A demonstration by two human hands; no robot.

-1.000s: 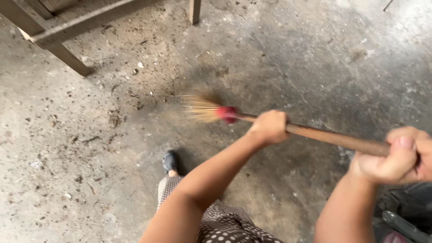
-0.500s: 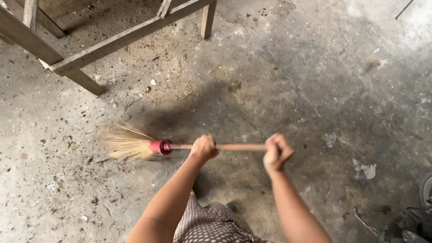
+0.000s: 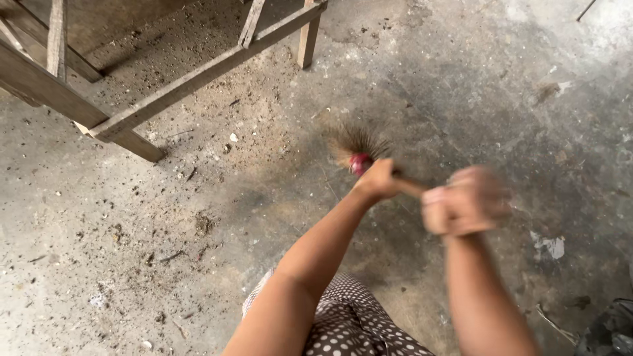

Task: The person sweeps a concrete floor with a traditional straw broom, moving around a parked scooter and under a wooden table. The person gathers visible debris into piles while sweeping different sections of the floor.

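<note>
Both hands clench the broom (image 3: pixel 361 148): left hand (image 3: pixel 379 179) near the red binding, right hand (image 3: pixel 465 201), blurred, toward four o'clock. It's probably light, stiff-handled, soft-bristled.

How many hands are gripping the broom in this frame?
2. The left hand holds the broom handle just behind the red binding; the right hand, motion-blurred, holds it farther back. No other hands show.

We swung the broom (image 3: pixel 361 153) from our left, where its bristles lay flat on the floor, up ahead of us, bristles fanned forward; our right hand (image 3: pixel 465 201) blurred with speed, closing toward our left hand (image 3: pixel 378 179).
</note>
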